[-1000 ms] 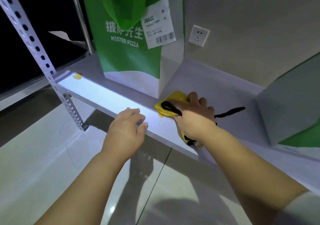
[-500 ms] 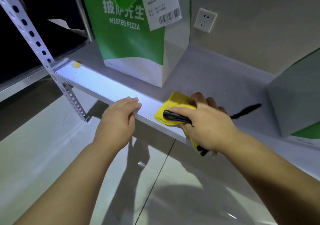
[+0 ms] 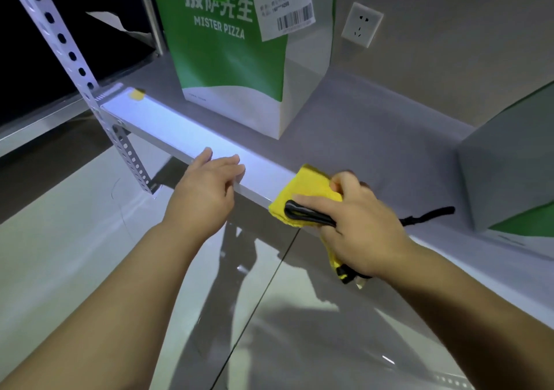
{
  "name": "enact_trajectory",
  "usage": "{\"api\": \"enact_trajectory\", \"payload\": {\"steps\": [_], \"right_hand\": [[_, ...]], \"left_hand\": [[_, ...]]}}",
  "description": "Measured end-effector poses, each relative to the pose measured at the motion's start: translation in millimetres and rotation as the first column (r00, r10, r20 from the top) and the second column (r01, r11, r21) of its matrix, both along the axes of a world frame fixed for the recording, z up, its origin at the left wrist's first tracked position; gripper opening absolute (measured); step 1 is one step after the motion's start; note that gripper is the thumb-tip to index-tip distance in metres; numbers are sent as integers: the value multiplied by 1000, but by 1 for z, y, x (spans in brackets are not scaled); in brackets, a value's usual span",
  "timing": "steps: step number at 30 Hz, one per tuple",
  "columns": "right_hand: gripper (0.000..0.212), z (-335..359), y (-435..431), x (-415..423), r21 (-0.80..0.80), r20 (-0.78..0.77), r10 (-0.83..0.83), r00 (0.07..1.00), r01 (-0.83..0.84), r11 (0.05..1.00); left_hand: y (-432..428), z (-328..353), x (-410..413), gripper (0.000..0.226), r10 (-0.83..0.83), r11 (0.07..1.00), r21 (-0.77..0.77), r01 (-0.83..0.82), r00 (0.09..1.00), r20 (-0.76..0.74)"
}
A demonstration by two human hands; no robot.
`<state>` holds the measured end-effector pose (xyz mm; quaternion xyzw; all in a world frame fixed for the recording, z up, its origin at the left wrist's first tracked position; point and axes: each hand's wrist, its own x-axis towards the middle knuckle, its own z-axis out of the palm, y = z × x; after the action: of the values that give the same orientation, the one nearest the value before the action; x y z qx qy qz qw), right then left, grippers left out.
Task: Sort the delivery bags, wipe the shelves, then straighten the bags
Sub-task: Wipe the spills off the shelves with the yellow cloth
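A person's two bare forearms are reaching from the bottom of the view toward a grey metal shelf (image 3: 374, 126) that is running diagonally from upper left to lower right. The left hand (image 3: 204, 194) is resting on the shelf's bright front edge, fingers together and curled lightly over the lip, holding nothing. The right hand (image 3: 359, 227) is sitting just to the right of it, fingers closed around a folded yellow cloth (image 3: 305, 188), pressing it against the shelf's front edge. A black strap (image 3: 308, 214) is lying across the cloth under the thumb, and its other end (image 3: 428, 217) is trailing out past the hand onto the shelf surface.

A tall green and white paper delivery bag (image 3: 233, 60) printed "MISTER PIZZA" is standing upright on the shelf behind the left hand, well back from the front edge. A white label (image 3: 284, 3) with "J8022" and a barcode is hanging on its front. A second green and white bag (image 3: 515, 168) is sitting at the right edge of the view, only partly visible, near the strap's end but apart from it.

A perforated metal upright (image 3: 72, 57) is slanting down the left side, meeting the shelf's corner, where a small yellow sticker (image 3: 137, 93) is showing. A white wall socket (image 3: 362, 25) is sitting on the beige wall behind the shelf. Glossy pale floor tiles (image 3: 75, 269) are reflecting light below.
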<state>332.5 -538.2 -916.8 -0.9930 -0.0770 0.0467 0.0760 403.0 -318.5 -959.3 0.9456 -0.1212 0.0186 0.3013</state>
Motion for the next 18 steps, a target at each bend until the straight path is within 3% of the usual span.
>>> {"api": "enact_trajectory", "payload": {"steps": [8, 15, 18], "right_hand": [[56, -5, 4, 17, -5, -11, -206, 978, 206, 978], [54, -9, 18, 25, 55, -12, -74, 997, 75, 996], [52, -4, -8, 15, 93, -52, -140, 989, 145, 985]], "left_hand": [[-12, 3, -1, 21, 2, 996, 87, -1, 1000, -4], [-13, 7, -2, 20, 18, 997, 72, -13, 997, -71], [-13, 14, 0, 21, 40, 998, 43, -37, 998, -58]]}}
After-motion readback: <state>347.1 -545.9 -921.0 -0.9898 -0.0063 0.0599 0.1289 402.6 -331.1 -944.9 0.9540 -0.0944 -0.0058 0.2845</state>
